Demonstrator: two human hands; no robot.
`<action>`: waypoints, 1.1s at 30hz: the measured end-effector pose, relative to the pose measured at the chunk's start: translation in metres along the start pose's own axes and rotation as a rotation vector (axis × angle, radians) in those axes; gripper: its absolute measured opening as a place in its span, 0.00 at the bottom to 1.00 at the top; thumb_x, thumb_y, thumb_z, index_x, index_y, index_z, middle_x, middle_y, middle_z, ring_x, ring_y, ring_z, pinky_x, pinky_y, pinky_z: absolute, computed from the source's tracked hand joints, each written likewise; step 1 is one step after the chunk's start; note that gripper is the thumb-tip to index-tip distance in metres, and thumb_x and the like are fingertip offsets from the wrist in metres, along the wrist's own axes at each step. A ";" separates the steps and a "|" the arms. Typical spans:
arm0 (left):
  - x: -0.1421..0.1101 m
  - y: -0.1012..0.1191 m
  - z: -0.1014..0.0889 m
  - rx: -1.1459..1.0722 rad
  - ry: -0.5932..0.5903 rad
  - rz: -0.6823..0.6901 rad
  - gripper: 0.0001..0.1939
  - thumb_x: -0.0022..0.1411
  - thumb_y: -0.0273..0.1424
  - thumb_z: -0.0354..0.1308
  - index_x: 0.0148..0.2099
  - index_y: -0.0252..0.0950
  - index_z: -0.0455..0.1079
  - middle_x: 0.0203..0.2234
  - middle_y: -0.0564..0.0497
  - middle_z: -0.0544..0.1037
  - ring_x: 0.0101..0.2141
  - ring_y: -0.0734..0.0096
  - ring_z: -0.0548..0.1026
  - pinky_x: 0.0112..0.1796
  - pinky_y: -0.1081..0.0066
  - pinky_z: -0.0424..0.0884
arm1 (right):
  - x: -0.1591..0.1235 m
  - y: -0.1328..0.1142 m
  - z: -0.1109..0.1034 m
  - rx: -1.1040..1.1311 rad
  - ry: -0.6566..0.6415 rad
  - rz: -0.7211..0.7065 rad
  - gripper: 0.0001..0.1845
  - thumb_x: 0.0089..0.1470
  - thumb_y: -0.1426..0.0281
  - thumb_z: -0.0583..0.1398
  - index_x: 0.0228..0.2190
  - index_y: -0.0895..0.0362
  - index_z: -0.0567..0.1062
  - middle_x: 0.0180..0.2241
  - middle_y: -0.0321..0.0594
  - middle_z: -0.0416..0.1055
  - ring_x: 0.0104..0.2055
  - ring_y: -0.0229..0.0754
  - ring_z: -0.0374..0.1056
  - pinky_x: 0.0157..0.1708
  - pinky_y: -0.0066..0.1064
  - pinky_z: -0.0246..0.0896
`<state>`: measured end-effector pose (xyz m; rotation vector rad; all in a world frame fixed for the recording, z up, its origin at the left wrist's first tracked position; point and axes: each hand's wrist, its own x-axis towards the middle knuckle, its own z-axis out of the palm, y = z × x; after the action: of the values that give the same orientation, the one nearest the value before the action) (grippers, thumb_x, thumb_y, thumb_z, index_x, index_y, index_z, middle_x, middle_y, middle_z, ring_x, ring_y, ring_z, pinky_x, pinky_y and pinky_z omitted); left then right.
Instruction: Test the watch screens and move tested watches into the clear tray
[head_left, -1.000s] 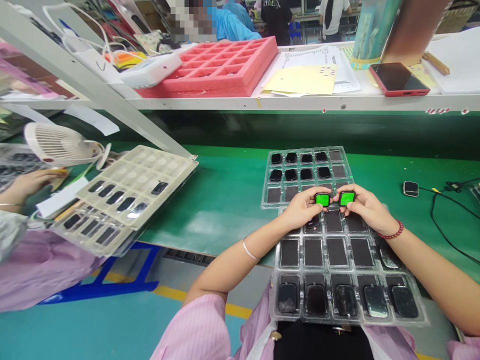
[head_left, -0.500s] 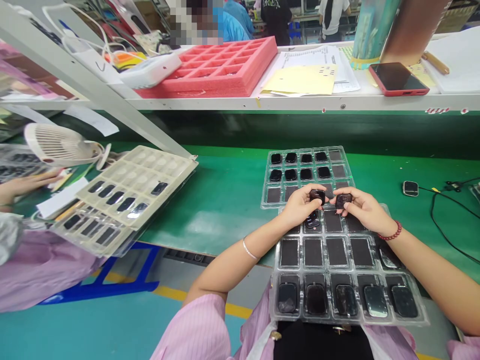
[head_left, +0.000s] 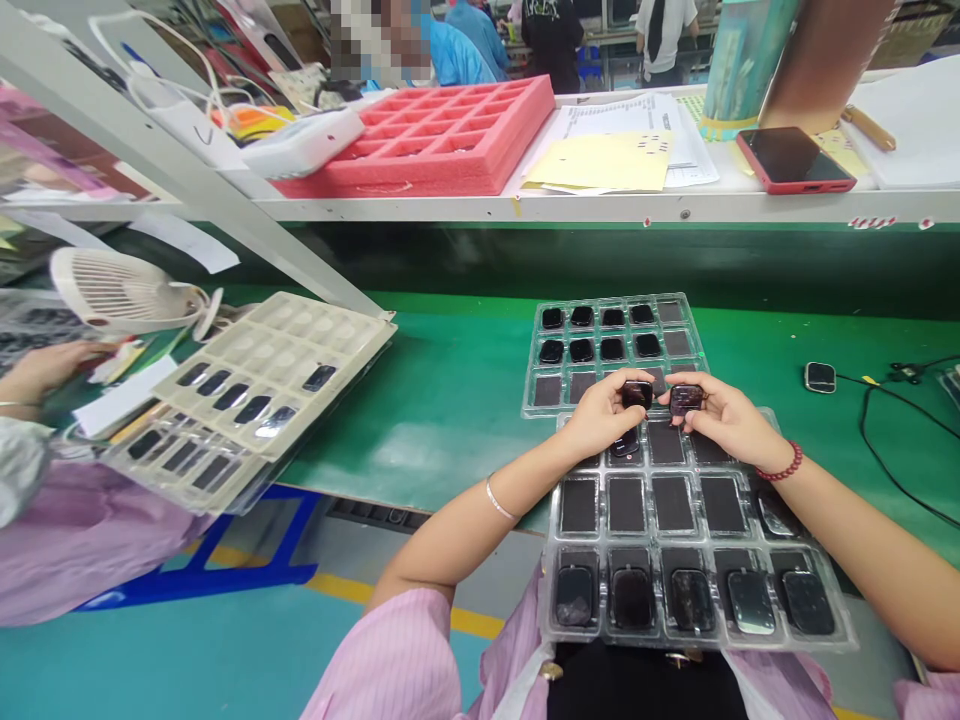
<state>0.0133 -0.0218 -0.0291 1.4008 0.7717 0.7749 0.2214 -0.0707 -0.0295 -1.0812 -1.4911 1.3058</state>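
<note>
My left hand pinches a small square dark glass panel between its fingertips. My right hand grips a matching panel. The two panels are held side by side, a little apart, above the join of two clear plastic blister trays. The near tray lies under my wrists, with dark pads in its upper rows and glossy dark panels along its front row. Behind it, the far tray holds several black panels. My hands hide part of both trays.
A co-worker's hand works at the left beside a tilted beige tray and a white fan. On the green bench at right lie a small device and black cable. A shelf above holds pink foam and a phone.
Both panels have turned over since the earliest frame: green faces then, dark glossy faces now. Between the last two frames my hands barely moved. The co-worker's hand has shifted slightly.
</note>
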 end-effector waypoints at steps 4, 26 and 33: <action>0.000 -0.001 0.000 -0.038 -0.010 0.004 0.24 0.51 0.21 0.60 0.52 0.35 0.66 0.40 0.47 0.75 0.42 0.67 0.75 0.41 0.69 0.70 | 0.001 -0.001 0.001 0.064 -0.003 0.002 0.31 0.53 0.73 0.63 0.57 0.49 0.64 0.49 0.44 0.73 0.41 0.42 0.73 0.39 0.35 0.73; 0.016 0.001 -0.020 -0.755 -0.234 -0.421 0.32 0.67 0.52 0.43 0.46 0.27 0.72 0.33 0.38 0.82 0.26 0.69 0.79 0.22 0.76 0.68 | 0.005 -0.003 -0.025 0.557 0.003 0.385 0.33 0.60 0.46 0.45 0.44 0.56 0.77 0.37 0.49 0.81 0.26 0.42 0.75 0.26 0.34 0.71; 0.007 0.003 -0.010 -0.456 -0.106 -0.201 0.30 0.51 0.30 0.67 0.56 0.35 0.62 0.40 0.44 0.80 0.30 0.72 0.79 0.24 0.79 0.66 | 0.002 -0.005 -0.014 0.435 0.022 0.232 0.29 0.48 0.68 0.68 0.52 0.51 0.68 0.45 0.45 0.77 0.30 0.38 0.74 0.29 0.29 0.73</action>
<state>0.0091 -0.0107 -0.0263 0.9311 0.5955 0.6625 0.2337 -0.0654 -0.0237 -0.9916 -1.0168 1.6776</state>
